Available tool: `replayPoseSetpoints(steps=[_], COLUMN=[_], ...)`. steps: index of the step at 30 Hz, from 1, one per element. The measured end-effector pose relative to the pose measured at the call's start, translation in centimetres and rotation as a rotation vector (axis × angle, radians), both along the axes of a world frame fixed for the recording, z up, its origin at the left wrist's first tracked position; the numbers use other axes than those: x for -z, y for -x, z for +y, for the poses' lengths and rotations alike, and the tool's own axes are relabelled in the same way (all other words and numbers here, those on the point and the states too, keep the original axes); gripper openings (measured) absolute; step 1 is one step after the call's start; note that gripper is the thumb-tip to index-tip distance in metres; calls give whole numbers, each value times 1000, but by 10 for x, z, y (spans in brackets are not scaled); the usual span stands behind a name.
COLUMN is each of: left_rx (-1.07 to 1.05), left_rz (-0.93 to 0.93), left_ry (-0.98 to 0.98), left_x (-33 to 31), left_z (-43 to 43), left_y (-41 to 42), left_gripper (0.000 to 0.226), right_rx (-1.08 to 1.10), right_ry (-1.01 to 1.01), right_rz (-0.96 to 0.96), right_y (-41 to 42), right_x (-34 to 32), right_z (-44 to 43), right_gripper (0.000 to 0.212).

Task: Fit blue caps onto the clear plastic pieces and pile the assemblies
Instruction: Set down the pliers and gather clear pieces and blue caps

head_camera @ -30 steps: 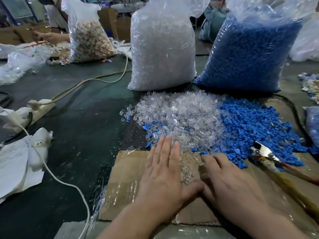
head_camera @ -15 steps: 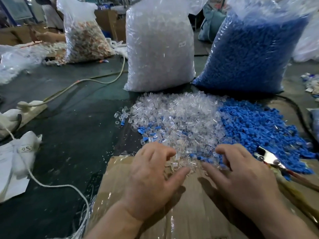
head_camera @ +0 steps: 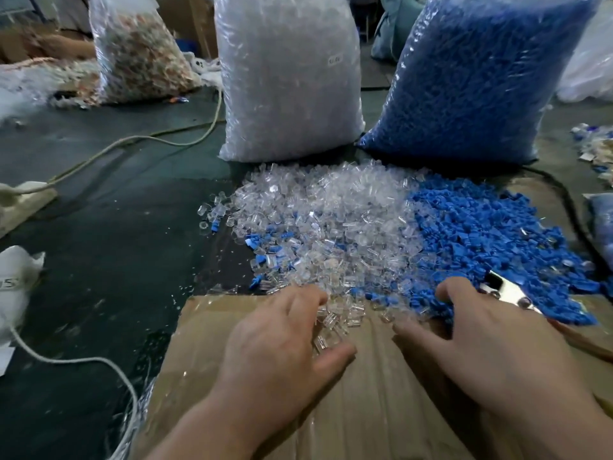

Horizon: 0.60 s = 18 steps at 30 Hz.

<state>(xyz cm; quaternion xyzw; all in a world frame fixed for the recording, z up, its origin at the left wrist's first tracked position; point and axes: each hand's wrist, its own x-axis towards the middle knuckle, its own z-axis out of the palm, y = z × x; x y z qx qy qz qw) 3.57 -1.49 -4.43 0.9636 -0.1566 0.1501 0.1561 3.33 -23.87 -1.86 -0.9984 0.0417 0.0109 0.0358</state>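
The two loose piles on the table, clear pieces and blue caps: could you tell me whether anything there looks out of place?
Yes. Stray blue caps lie scattered through the left side of the clear pile, away from the blue pile. A few clear pieces have strayed onto the dark table. A metal tool lies half buried at the blue pile's near edge.

Both hands palm-down on taped cardboard sheet (head_camera: 365, 410). Left hand (head_camera: 278, 340) curled over a few clear plastic pieces (head_camera: 331, 322) at near edge of clear pile (head_camera: 325, 227). Right hand (head_camera: 491, 336) fingers bent into blue caps (head_camera: 491, 234), metal tool (head_camera: 504, 288) just beside. Clear-parts bag (head_camera: 288, 78) and blue-caps bag (head_camera: 471, 78) upright behind on dark tabletop (head_camera: 116, 244).
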Motion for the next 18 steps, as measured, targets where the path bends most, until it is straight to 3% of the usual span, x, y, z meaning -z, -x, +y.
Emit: replayPoseSetpoints(steps=[5, 9, 15, 18], left_rx=[-167, -141, 39, 112], left_rz=[53, 43, -154, -166], left_ry=[-6, -98, -41, 3], left_x=[-4, -1, 6, 9], left_z=[5, 4, 3, 1], left_y=[0, -4, -6, -8], left_gripper=[73, 71, 51, 42], right_rx=[0, 12, -93, -138], right_ry=[36, 45, -52, -92], right_rz=[92, 75, -57, -132], right_y=[0, -2, -9, -11], right_x=[-2, 0, 14, 17], right_z=[-8, -8, 12, 14], right_gripper=[67, 66, 36, 24])
